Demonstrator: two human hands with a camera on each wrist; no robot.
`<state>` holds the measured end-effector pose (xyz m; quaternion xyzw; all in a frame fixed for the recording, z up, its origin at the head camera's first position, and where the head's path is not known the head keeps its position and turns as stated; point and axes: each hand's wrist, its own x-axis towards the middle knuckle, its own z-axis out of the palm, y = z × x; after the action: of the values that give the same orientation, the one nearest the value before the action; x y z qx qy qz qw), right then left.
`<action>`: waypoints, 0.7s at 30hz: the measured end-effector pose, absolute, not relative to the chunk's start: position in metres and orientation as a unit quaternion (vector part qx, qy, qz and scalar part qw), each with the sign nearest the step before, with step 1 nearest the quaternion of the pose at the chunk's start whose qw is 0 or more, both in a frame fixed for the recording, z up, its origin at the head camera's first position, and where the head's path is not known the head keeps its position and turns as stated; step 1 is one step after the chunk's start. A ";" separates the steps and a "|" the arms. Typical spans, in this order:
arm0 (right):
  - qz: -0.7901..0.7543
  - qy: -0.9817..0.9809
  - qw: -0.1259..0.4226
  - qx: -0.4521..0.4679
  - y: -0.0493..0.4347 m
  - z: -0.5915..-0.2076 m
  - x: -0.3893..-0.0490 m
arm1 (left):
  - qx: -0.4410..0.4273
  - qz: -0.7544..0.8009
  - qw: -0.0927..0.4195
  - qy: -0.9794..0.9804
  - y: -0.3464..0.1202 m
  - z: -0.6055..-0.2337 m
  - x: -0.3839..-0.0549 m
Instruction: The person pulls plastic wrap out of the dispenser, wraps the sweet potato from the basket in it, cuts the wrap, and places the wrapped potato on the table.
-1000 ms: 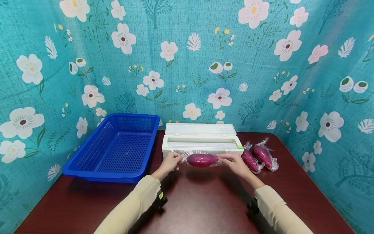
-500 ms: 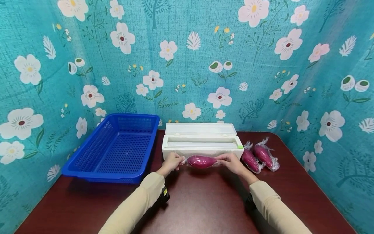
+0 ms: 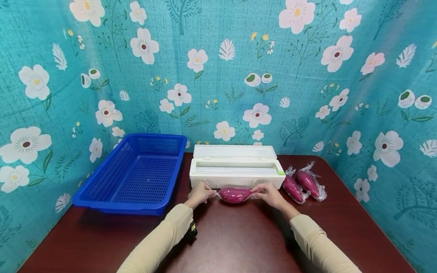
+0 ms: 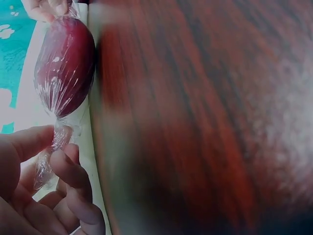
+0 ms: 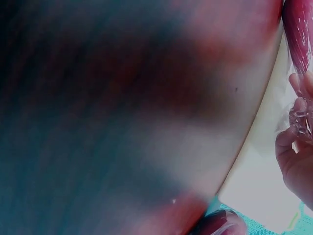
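A smooth, purple-red oval point(image 3: 234, 194), like a sweet potato, is wrapped tightly in cling film between my hands, just in front of the white box. My left hand point(image 3: 199, 193) pinches the twisted film tail point(image 4: 59, 137) at its left end, thumb and fingertips curled round it. At the other end, the fingers of my right hand point(image 3: 268, 192) pinch gathered film point(image 5: 301, 117). In the left wrist view, pleats of film converge at the near tip of the oval. Whether the oval touches the table cannot be told.
The white cling film box point(image 3: 235, 181) stands behind with its lid up and a roll inside. A blue perforated basket point(image 3: 131, 206) is at left. Two similar wrapped purple-red ovals point(image 3: 293, 188) lie at right on the dark red table point(image 3: 235, 239). Floral fabric point(image 3: 218, 76) hangs behind.
Film that spread out around the oval is now gathered at both ends. Both hands and the oval have come slightly down or nearer me, away from the box.
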<state>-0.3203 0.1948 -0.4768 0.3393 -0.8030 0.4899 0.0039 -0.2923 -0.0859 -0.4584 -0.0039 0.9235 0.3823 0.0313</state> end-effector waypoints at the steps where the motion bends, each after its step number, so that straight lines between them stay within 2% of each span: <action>1: 0.489 -0.805 0.004 0.336 0.195 -0.477 -0.320 | -0.001 0.383 0.030 0.923 -0.086 -0.458 -0.292; 9: 0.471 -0.823 0.027 0.315 0.197 -0.473 -0.316 | 0.058 0.417 0.024 0.907 -0.088 -0.455 -0.284; 16: 0.474 -0.821 -0.003 0.320 0.203 -0.469 -0.313 | 0.057 0.485 0.046 0.871 -0.090 -0.453 -0.280; 21: 0.464 -0.829 -0.009 0.311 0.210 -0.462 -0.309 | 0.050 0.375 -0.015 0.925 -0.090 -0.443 -0.274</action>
<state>-0.3088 0.2096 -0.4623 0.3112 -0.8294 0.4639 -0.0088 -0.2742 -0.0900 -0.4427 0.0498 0.9254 0.3755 -0.0150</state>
